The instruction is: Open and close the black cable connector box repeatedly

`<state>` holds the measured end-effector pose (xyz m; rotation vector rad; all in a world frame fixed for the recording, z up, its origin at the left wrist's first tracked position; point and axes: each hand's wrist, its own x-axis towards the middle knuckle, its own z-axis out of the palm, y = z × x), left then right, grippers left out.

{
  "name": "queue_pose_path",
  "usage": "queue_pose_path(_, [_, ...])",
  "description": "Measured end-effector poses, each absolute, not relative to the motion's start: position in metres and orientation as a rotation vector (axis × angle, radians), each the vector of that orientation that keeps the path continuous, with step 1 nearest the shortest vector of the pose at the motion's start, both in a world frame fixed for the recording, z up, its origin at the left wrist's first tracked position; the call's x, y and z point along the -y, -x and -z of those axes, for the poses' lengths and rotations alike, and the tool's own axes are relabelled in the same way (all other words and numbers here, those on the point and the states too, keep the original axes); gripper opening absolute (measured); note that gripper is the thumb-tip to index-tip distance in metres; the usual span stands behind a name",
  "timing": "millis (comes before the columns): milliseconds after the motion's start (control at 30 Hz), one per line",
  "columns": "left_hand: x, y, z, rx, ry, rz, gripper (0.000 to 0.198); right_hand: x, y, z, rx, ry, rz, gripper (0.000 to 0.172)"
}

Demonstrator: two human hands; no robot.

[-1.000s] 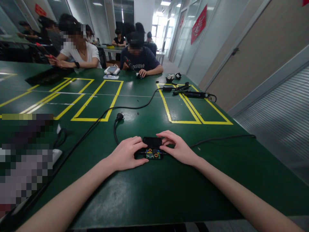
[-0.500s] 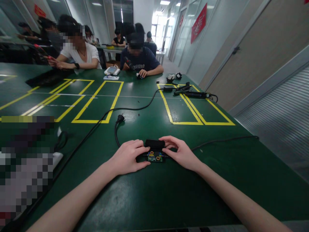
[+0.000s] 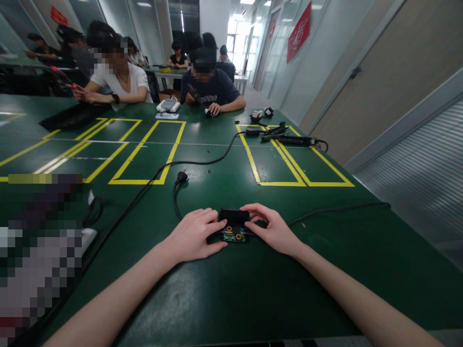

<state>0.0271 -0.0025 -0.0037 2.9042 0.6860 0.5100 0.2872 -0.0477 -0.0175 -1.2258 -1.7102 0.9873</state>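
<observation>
A small black power adapter (image 3: 233,216) lies on the green table (image 3: 231,284), its case open so a green circuit board (image 3: 233,235) with orange coils shows at the near side. My left hand (image 3: 193,235) grips its left end with curled fingers. My right hand (image 3: 272,228) grips its right end, fingertips on the black cover. A black cord (image 3: 336,210) leaves the adapter to the right. Another cord with a plug (image 3: 180,177) curves off to the left.
Yellow tape rectangles (image 3: 144,154) mark the table. A long black cable (image 3: 202,163) crosses the middle. Black tools (image 3: 289,140) lie at the far right. Two people sit at the far side, one near a white device (image 3: 168,104). A blurred patch covers the near left.
The view has shifted slightly. Both hands stay on the adapter, and my right fingers have closed a little tighter over the black cover.
</observation>
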Motion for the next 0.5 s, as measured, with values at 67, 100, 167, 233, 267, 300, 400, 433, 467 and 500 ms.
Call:
queue_pose_path(67, [0.003,-0.027,0.004,-0.690,-2.909,-0.494,0.036,0.048,-0.288,0.019,1.711,1.226,-0.973,0.030])
queue_pose_path(100, [0.003,-0.027,0.004,-0.690,-2.912,-0.486,0.036,0.048,-0.288,0.019,1.712,1.226,-0.971,0.030])
queue_pose_path(167, [0.003,-0.027,0.004,-0.691,-2.918,-0.469,0.036,0.048,-0.288,0.019,1.715,1.223,-0.970,0.031])
queue_pose_path(233, [0.004,-0.028,0.004,-0.697,-2.925,-0.463,0.037,0.048,-0.288,0.018,1.719,1.220,-0.961,0.031])
queue_pose_path(267, [0.004,-0.029,0.004,-0.697,-2.928,-0.465,0.037,0.048,-0.288,0.017,1.721,1.219,-0.953,0.031])
queue_pose_path(300, [0.005,-0.029,0.004,-0.698,-2.931,-0.467,0.036,0.049,-0.288,0.016,1.727,1.219,-0.945,0.030])
queue_pose_path(400, [0.007,-0.032,0.003,-0.702,-2.941,-0.462,0.030,0.050,-0.288,0.012,1.795,1.207,-0.916,0.023])
queue_pose_path(433, [0.008,-0.033,0.004,-0.701,-2.943,-0.458,0.027,0.050,-0.288,0.011,1.825,1.197,-0.906,0.020])
queue_pose_path(467, [0.008,-0.033,0.004,-0.702,-2.944,-0.454,0.025,0.051,-0.288,0.010,1.851,1.186,-0.898,0.018])
queue_pose_path(500, [0.009,-0.034,0.004,-0.705,-2.946,-0.453,0.023,0.051,-0.288,0.009,1.870,1.175,-0.891,0.016])
